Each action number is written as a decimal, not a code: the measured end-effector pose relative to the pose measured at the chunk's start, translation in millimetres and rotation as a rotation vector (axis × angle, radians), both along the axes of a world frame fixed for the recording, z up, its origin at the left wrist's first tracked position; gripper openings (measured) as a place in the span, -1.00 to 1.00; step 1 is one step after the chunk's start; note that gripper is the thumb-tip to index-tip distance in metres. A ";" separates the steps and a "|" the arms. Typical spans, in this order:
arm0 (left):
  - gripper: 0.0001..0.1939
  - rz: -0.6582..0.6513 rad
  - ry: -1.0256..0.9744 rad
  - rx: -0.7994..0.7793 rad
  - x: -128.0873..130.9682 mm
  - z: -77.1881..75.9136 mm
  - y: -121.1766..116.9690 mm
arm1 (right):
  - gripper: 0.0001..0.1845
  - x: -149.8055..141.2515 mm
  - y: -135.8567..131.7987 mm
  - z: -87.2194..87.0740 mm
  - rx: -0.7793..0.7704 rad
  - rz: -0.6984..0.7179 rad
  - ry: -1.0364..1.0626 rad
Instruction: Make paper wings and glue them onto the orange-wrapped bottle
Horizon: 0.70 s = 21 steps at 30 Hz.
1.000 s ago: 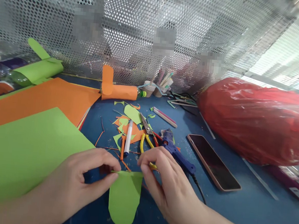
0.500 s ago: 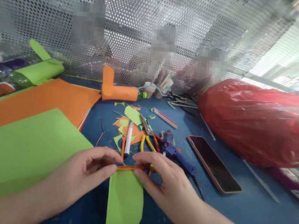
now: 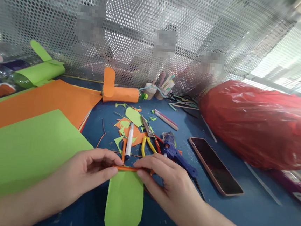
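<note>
Between my hands hangs a green paper piece point(image 3: 124, 202) with a rounded, angular lower end. A narrow orange strip point(image 3: 126, 168) runs along its top edge. My left hand point(image 3: 93, 167) pinches the left end of that edge between thumb and fingers. At the right end, my right hand point(image 3: 165, 181) pinches it the same way. Just beyond the fingers lie a white marker point(image 3: 129, 141) and another orange strip point(image 3: 123, 149). Yellow-handled scissors point(image 3: 149, 130) lie past my right fingers, beside a blue glue gun point(image 3: 178, 156).
Large green sheets point(image 3: 31, 148) and orange sheets point(image 3: 51, 100) spread at left. Behind are an orange-wrapped bottle point(image 3: 124, 94), a green-wrapped bottle point(image 3: 39, 72) and paper scraps point(image 3: 133, 115). A phone point(image 3: 215, 166) and a red plastic bag point(image 3: 254, 125) lie at right, below a perforated metal screen point(image 3: 136, 31).
The green paper piece has shifted slightly left and tilted, so more of its lower end shows. My right fingers have moved a little to the right. Both hands keep their pinch.
</note>
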<state>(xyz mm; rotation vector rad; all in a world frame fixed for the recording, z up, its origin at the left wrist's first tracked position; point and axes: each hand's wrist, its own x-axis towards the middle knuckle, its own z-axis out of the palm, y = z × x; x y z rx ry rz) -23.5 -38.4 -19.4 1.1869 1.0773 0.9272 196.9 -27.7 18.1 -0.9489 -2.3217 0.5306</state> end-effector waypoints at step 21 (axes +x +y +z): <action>-0.86 0.238 -0.144 -0.131 -19.6 6.1 37.2 | -0.69 101.6 46.4 -10.3 0.129 -0.230 -0.639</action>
